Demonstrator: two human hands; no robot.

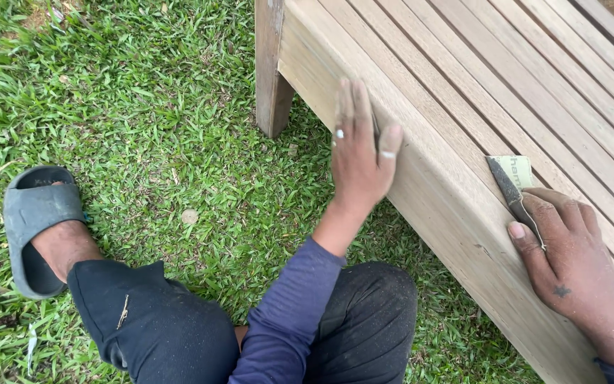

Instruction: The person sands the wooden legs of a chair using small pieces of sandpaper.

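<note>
Head view: the left hand (359, 153) lies flat against the front edge of a slatted wooden tabletop (463, 85), fingers straight and pressed together, thumb hooked over the top corner of the front board. It holds nothing; its purple sleeve (289, 313) runs down toward the lap.

The right hand (570, 259) rests on the same front board further along, well apart from the left. Its thumb and fingers pinch a folded piece of sandpaper (512, 181), which lies on the top face of the board at the near edge, the dark gritty side showing along the fold and the pale paper backing turned up beside it. A small dark mark sits on the back of this hand.

A square wooden leg (271, 78) stands in the grass (143, 107) at the corner of the tabletop. Below, dark trousers (158, 327) cover both bent knees, and 1 foot in a grey slide sandal (33, 213) rests on the grass at left.
</note>
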